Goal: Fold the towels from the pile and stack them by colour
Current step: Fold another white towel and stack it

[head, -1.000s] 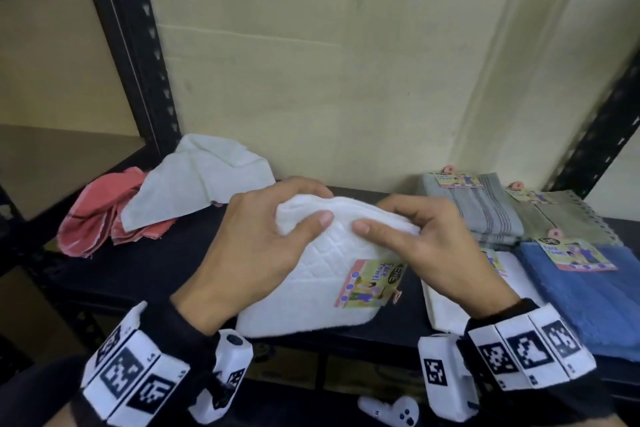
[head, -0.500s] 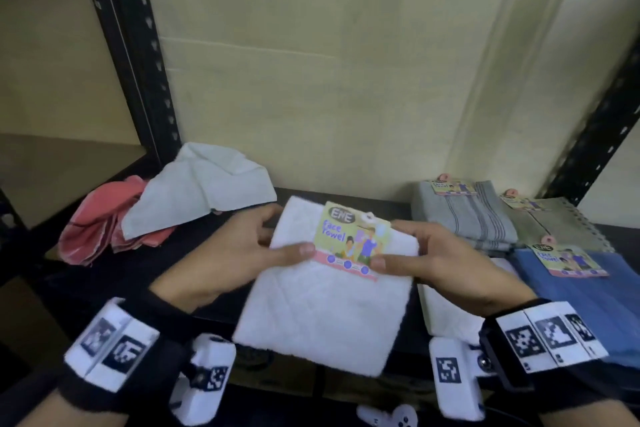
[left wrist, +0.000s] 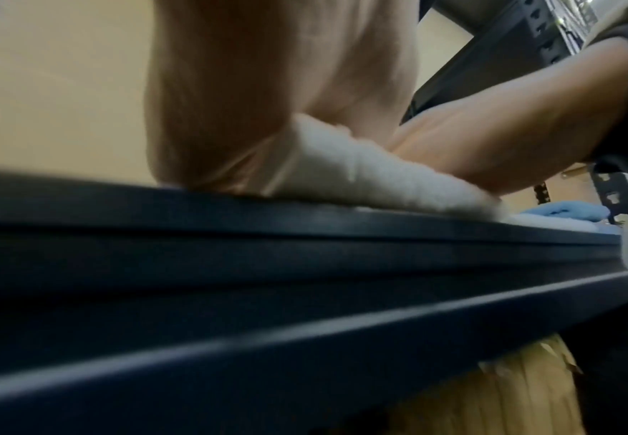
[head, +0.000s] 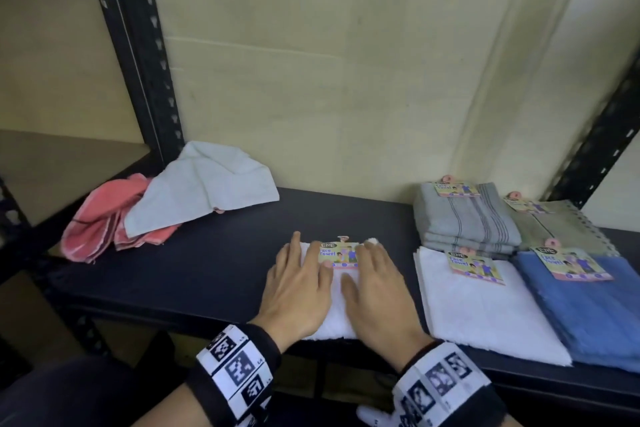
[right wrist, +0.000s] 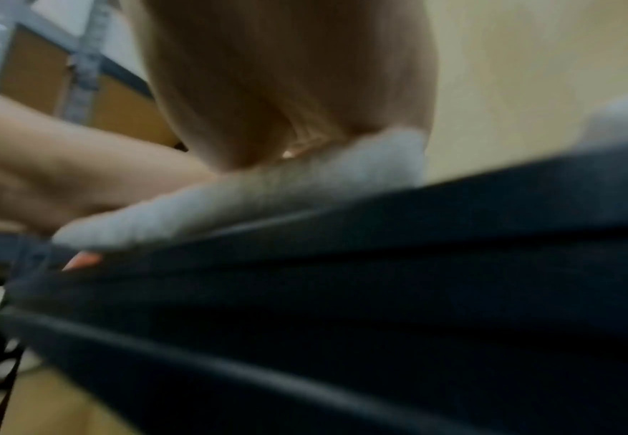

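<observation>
A dark, matte metal shelf board (head: 221, 263) runs across the middle, its front lip toward six o'clock. Behind it, at twelve o'clock, stands a pale yellowish wall panel (head: 329, 87) with faint creases, and black perforated steel uprights rise at ten o'clock (head: 138, 55) and two o'clock (head: 602, 135). At nine o'clock lies a bare tan shelf board (head: 52, 166).

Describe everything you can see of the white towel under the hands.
The white towel is a folded, fluffy terry face towel lying flat near the front edge of the dark shelf. A colourful "Face Towel" card label sits at its far end. The left hand and right hand press flat on it.
</observation>
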